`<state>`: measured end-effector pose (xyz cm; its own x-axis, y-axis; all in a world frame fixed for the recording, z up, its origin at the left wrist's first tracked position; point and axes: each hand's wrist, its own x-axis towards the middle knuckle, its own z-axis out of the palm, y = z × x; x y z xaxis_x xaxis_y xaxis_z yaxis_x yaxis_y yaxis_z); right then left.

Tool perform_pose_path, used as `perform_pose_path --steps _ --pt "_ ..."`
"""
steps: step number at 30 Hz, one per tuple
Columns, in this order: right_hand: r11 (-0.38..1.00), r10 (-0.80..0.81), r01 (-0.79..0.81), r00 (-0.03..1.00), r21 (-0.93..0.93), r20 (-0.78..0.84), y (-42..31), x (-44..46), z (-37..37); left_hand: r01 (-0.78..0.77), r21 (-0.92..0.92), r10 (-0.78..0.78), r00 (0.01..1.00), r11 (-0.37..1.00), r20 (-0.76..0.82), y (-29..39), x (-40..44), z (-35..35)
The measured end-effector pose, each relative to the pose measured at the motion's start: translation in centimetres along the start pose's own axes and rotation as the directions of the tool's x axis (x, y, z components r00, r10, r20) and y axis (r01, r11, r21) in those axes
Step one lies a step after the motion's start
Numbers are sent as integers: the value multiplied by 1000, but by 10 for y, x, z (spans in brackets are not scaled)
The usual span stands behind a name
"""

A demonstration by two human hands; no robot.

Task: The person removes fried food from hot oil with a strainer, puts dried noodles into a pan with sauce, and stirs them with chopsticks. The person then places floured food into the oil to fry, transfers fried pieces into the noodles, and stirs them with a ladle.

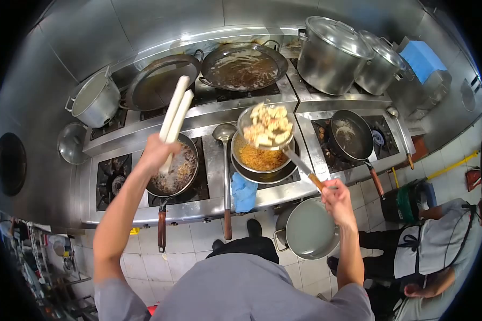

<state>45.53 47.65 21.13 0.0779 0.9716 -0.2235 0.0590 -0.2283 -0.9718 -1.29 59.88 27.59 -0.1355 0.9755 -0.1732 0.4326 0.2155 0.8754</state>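
Two long pale sticks (175, 117) are gripped in my left hand (160, 153), their lower ends over a frying pan (196, 160) with browned bits and oil. My right hand (337, 200) is closed round the wooden handle of a strainer (301, 162). Pale yellow cooked pieces (270, 124) fill the strainer, which is held above a metal bowl (235, 155) of orange-brown crumbs (260, 158). That bowl sits in a larger pan on the stove. Between the two pans lies a ladle (225, 131) with a long handle, beside a blue cloth (244, 191).
Two wide pans (245, 67) (163, 83) and a deep pot (95, 101) line the back. Lidded pots (332, 59) stand back right, a dark frying pan (351, 136) right. A large pot (311, 230) is below the counter edge. Another person (434, 241) is at the right.
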Motion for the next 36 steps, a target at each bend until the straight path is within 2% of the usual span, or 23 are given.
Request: perform_pose_path --steps 2,5,6,8,9,12,13,15,17,19,20,21,24,25,26,29,31,33,36 --pt "996 85 -85 995 -4 49 5 -6 -5 1 108 -6 999 994 48 19 45 22" --pt "999 41 -41 997 9 68 30 4 -5 52 297 -90 989 954 118 45 118 51" --pt "998 70 -70 992 -5 103 24 5 -5 43 306 -81 990 951 115 56 135 60" --pt "997 80 -80 989 -6 120 21 10 -3 67 475 -126 988 877 93 76 163 83" --pt "995 100 -99 985 -16 140 21 13 -2 62 481 -121 988 874 93 82 181 94" --pt "991 95 -78 984 -109 154 28 23 -2 62 718 -162 984 694 71 112 206 124" --pt "987 79 -53 982 -149 173 30 25 -3 63 724 -163 984 687 70 122 207 134" --pt "990 109 -86 969 -111 220 28 27 -11 62 751 -268 951 657 155 135 215 150" --pt "976 214 -199 951 -92 223 16 25 -13 71 789 -305 940 610 151 132 236 164" --pt "978 205 -190 950 -85 234 18 25 -12 -53 941 -278 948 334 152 146 238 181" --pt "979 201 -186 949 -81 244 18 25 -11 -55 962 -201 973 268 112 149 235 187" --pt "979 201 -184 948 -88 248 16 25 -10 -49 961 -203 973 274 108 150 239 190" --pt "974 224 -226 935 -25 276 14 22 -9 -107 941 -43 991 320 128 148 243 195" --pt "973 230 -229 931 -37 283 13 21 -9 -98 939 -52 991 328 122 149 240 195" --pt "970 239 -243 929 -20 282 11 21 -8 -124 922 52 992 367 113 151 237 193" --pt "966 249 -258 925 -7 288 9 19 -6 -160 884 314 949 440 16 160 228 178" --pt "966 250 -260 923 -7 293 9 19 -5 -215 881 341 938 420 66 186 210 155" --pt "965 246 -261 921 10 301 14 19 -6 -312 845 487 870 435 71 196 194 129" --pt "962 262 -274 915 -3 306 10 18 -7 -368 834 568 819 411 82 206 152 90"
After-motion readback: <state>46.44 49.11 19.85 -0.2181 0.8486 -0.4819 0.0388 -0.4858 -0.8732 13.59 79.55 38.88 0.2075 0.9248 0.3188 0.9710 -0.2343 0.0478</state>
